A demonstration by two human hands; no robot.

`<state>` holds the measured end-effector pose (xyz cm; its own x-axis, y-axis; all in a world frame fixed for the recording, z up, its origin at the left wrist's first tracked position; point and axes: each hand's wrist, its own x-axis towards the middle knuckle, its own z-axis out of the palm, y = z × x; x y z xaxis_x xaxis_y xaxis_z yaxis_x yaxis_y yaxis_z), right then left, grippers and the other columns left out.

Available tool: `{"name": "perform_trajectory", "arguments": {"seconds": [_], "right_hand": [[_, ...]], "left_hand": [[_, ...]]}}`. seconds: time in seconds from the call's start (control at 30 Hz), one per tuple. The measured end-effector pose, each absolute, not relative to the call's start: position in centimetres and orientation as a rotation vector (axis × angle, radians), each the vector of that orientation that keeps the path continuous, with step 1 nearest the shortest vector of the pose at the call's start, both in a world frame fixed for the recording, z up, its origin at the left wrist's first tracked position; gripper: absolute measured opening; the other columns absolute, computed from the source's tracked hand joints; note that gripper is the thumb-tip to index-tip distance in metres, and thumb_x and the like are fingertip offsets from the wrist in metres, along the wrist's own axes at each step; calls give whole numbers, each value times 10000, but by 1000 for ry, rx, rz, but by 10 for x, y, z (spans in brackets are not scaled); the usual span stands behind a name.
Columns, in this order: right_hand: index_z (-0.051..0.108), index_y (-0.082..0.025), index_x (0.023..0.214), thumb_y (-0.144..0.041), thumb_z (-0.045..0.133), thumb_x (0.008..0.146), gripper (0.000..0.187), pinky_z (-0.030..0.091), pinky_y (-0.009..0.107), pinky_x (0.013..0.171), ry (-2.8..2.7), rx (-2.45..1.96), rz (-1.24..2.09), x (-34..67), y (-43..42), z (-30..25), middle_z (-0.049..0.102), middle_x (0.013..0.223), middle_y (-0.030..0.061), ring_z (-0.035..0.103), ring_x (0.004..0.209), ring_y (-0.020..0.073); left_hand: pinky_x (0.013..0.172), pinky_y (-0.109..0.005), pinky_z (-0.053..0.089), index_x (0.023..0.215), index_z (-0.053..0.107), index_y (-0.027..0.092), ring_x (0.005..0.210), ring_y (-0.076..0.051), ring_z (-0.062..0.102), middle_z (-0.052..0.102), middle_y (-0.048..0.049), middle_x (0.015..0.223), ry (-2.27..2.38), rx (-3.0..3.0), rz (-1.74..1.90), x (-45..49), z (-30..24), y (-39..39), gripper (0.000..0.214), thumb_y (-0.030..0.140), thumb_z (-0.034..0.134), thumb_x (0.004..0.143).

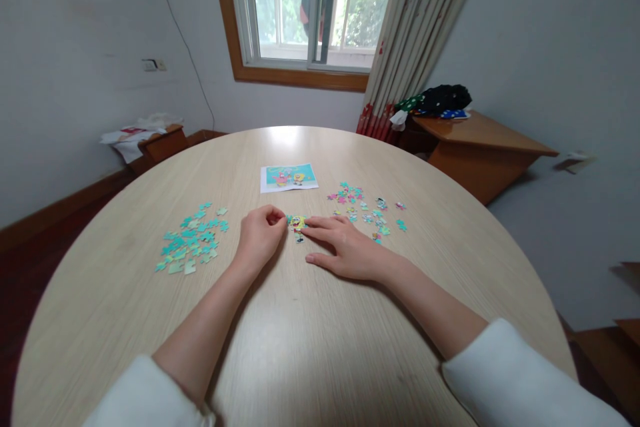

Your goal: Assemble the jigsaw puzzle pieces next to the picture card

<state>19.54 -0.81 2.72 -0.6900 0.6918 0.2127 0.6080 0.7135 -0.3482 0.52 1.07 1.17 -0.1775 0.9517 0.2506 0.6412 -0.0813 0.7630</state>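
A small cluster of joined yellow puzzle pieces (298, 223) lies at the middle of the round wooden table (310, 347). My left hand (260, 237) is curled with thumb and fingers pinched at the cluster's left edge. My right hand (345, 247) lies flat, fingers stretched out, its fingertips touching the cluster's right edge. A pile of turquoise pieces (193, 240) lies to the left. Mixed pink and blue pieces (367, 210) are scattered to the right. A printed reference picture (289, 177) lies beyond the hands.
A wooden side table (475, 140) with dark cloth on it stands at the right by a curtain (415, 33). A low wooden stand with papers (145, 137) is at the left wall. A window (315, 7) is straight ahead.
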Motion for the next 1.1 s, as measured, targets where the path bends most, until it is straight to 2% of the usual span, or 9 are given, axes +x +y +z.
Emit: {"name": "perform_trajectory", "arguments": {"seconds": [0.17,0.57,1.1], "right_hand": [[595,-198,1253,-363,587,874,413,319,468,1053,-2609,-1017,365,195,-8,29,549,1332,140,483,1248,256],[588,-230,1267,-370,582,875,417,321,479,1050,-2601,-1013,366,196,-8,28,554,1328,128,495,1232,259],[585,-211,1267,-375,579,879,422,340,460,1042,-2611,-1007,350,196,-7,26,552,1329,126,489,1239,257]], "left_hand": [[598,-252,414,645,682,169,604,-152,594,691,-30,648,1813,1712,1122,6,13,10,116,203,578,682],[596,-255,426,656,692,176,599,-155,593,698,-28,658,1809,1731,1132,6,12,9,114,185,582,685],[651,-270,437,643,686,167,625,-162,595,696,-37,674,1832,1742,1090,7,17,8,114,174,586,696]]}}
